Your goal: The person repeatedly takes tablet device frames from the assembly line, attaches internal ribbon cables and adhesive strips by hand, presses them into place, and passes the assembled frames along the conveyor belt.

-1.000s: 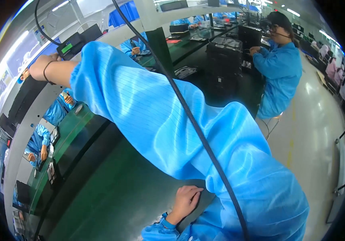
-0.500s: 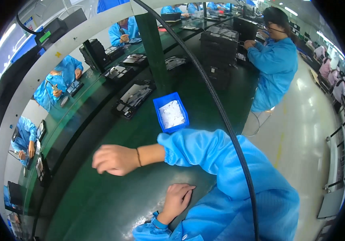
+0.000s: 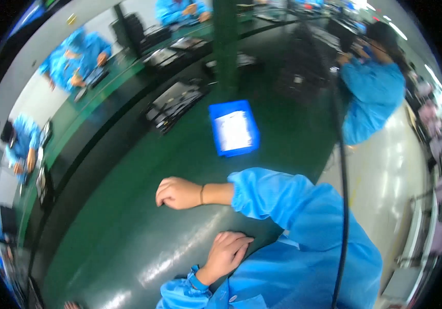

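My right hand is over the green worktop, its fingers curled down into a loose fist and nothing showing in them. Beyond it stands a blue plastic bin filled with white pieces, blurred and too bright to make out; the hand is apart from it. Closer to my body, my left hand lies palm down on the worktop, fingers lying flat, with a blue band at its wrist. Neither hand touches the bin.
Dark open device casings lie by the green post. A dark stack of cases stands near a blue-clad co-worker at the right. A black cable hangs in front. Other people work across the bench; fingertips show at the lower edge.
My right hand has drawn back toward my body, its fingers curled. My left hand rests where it was. The view has turned, shifting bin and bench in the picture.
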`<state>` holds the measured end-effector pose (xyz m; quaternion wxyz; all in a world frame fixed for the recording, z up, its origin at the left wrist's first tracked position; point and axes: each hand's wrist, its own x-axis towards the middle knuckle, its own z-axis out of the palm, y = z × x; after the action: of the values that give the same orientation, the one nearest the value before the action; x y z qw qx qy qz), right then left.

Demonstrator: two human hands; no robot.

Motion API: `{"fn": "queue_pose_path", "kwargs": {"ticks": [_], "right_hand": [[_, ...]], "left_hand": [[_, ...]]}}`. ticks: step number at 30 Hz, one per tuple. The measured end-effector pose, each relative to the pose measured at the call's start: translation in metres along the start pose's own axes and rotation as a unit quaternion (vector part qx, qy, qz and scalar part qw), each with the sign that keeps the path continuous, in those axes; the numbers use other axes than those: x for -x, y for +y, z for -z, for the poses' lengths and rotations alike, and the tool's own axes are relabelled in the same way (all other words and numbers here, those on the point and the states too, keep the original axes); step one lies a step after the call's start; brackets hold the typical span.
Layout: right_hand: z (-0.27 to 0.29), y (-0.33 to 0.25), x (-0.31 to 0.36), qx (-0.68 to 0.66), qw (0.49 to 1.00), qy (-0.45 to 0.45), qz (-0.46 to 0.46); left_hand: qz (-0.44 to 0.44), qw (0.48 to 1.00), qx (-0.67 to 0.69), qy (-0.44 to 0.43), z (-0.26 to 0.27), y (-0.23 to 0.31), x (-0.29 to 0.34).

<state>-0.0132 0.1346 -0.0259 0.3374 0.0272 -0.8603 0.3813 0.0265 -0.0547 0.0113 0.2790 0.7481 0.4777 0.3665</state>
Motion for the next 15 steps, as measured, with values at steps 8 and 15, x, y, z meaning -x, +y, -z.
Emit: {"fn": "queue_pose_path", "kwargs": {"ticks": [8,15], "right_hand": [[0.012,-0.004,-0.004,-0.002,0.999,-0.019,-0.029],[0.045,0.002,-0.139,-0.449,0.842,0.142,-0.264]], "left_hand": [[-0.001,0.999,0.04,0.011,-0.001,-0.001,-0.002],[-0.013,0.996,0.074,0.04,-0.001,-0.005,0.002]]}}
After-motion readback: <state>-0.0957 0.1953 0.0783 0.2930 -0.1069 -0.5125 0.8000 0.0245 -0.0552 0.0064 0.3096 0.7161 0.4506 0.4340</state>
